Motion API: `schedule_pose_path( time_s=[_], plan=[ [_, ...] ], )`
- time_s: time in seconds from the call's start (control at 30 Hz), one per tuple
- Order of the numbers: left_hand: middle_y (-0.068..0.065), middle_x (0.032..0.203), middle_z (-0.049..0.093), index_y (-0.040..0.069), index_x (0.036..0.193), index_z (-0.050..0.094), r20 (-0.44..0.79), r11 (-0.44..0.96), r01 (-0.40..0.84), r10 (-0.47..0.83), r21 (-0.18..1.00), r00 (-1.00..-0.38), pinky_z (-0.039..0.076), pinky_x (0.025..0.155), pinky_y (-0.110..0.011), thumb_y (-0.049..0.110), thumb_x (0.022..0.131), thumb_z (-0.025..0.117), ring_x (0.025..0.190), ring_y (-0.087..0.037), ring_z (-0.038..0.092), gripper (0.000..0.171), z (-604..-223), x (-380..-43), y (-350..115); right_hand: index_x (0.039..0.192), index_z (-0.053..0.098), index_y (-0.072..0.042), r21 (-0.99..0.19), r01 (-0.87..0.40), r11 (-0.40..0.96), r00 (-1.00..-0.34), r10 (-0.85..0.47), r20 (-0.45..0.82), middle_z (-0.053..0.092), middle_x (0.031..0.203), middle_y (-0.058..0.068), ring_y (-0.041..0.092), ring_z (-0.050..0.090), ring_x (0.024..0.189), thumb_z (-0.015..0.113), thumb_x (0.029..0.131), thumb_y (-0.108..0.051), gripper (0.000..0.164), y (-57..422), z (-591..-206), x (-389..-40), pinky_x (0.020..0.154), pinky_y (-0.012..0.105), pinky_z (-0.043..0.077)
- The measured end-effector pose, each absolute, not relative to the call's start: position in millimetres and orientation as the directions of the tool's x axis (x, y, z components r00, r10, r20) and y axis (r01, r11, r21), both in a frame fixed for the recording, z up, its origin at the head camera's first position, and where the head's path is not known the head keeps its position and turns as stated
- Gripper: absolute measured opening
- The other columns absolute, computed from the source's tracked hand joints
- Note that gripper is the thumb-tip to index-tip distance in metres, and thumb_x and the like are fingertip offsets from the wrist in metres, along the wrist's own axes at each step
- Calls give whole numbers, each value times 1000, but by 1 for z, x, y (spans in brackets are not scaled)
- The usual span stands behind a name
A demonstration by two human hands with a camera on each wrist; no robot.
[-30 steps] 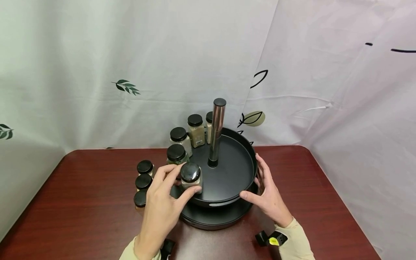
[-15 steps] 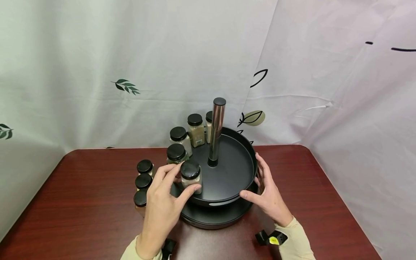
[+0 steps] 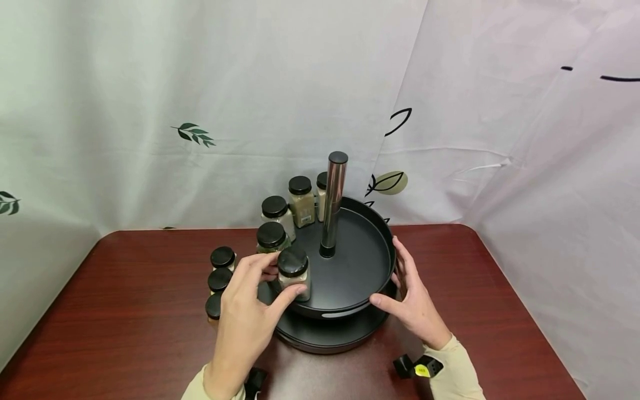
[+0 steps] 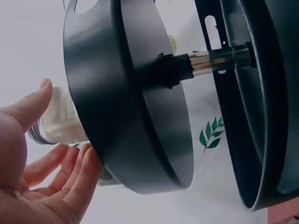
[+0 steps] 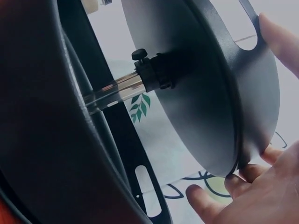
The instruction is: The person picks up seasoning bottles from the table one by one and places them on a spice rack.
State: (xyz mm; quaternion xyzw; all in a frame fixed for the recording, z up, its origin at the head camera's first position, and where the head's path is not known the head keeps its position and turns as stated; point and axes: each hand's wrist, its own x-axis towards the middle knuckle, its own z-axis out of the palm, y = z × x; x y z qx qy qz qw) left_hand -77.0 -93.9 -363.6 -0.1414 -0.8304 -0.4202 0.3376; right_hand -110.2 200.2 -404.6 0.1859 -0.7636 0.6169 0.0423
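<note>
A spice jar [image 3: 293, 272] with a black lid stands at the left front of the upper tray [image 3: 350, 272] of a black two-tier round rack. My left hand [image 3: 250, 305] is around this jar, thumb before it and fingers slightly apart from its left side. In the left wrist view, the pale-filled jar [image 4: 63, 116] is between spread thumb and fingers [image 4: 84, 172]. My right hand [image 3: 412, 303] grips the tray's right side, thumb at the front rim and fingers along the outer wall. The right wrist view has fingertips [image 5: 236, 184] at the tray's lower edge.
Several more jars [image 3: 302, 205] line the tray's left and back edge. A metal post [image 3: 334, 205] rises from its middle. Below is the lower tray [image 3: 325, 336]. Several black-lidded jars [image 3: 220, 280] stand left on the red-brown table [image 3: 135, 311]; a white curtain [image 3: 275, 83] hangs behind.
My left fingers have loosened from the jar and shifted slightly left, with a gap now showing beside the lid. The jar stays on the tray; my right hand is nearly still.
</note>
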Motion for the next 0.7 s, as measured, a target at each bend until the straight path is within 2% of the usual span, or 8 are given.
schedule_pose_path(
  time_s=[0.13, 0.3, 0.4, 0.7],
  plan=[
    [-4, 117, 63, 6, 124, 66, 659, 595, 509, -48, 622, -751, 49, 86, -16, 24, 70, 94, 94, -18, 66, 64, -360, -76, -100, 162, 12, -21, -919, -374, 124, -907, -256, 335, 14, 167, 7, 29, 18, 152, 65, 92, 5, 92, 201, -403, -111, 112, 16, 30],
    [-3, 115, 64, 6, 120, 68, 668, 606, 506, -57, 614, -742, 48, 85, -17, 25, 71, 94, 93, -17, 65, 59, -357, -77, -106, 162, 13, -11, -922, -382, 65, -898, -264, 353, 14, 167, 13, 25, 17, 152, 47, 104, 2, 69, 201, -401, -112, 112, 15, 30],
    [-3, 114, 65, 5, 120, 68, 675, 619, 497, -75, 608, -734, 49, 83, -18, 23, 70, 94, 91, -17, 65, 59, -356, -77, -110, 161, 12, -8, -931, -366, 11, -896, -276, 349, 12, 167, 15, 23, 15, 152, 39, 107, 0, 61, 202, -401, -113, 112, 15, 28],
    [-2, 114, 66, 9, 122, 69, 690, 646, 477, -107, 595, -716, 48, 82, -18, 20, 67, 95, 91, -17, 65, 62, -349, -78, -127, 161, 14, -7, -930, -367, -28, -893, -268, 361, 14, 166, 17, 25, 16, 152, 42, 105, 4, 63, 204, -401, -114, 113, 16, 28]
  ],
)
